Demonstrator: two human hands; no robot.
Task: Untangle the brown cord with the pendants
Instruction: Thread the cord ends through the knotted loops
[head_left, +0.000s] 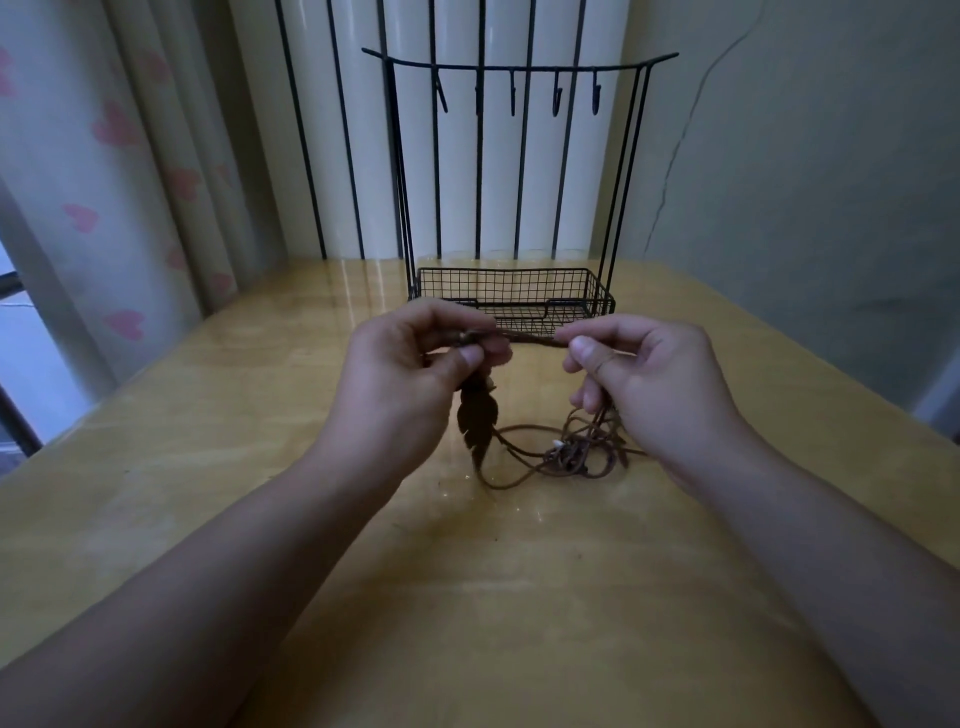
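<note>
At the far left a pale curtain printed with pink hearts (119, 156) is seen hanging beside the glossy yellow wooden table (208, 467). Above the table, the left hand (415, 364) is held with fingers curled, and one end of the thin brown cord (530, 340) is pinched between its thumb and fingertips. Just below this hand a dark brown leaf-shaped pendant (477, 415) is seen hanging, its tip near the table surface. A short stretch of the cord is held taut between the two hands, in front of the black wire rack with a mesh basket and a row of hooks (514, 296), which is stood at the back of the table against white vertical panels with dark bars (467, 156). The other end of the taut stretch is pinched by the right hand (644, 374) between thumb and forefinger, the remaining fingers being curled over strands that drop down. Below and between the hands, the rest of the cord is left in a tangled heap of loops (566, 452) on the table, with a small pale bead visible in it.
</note>
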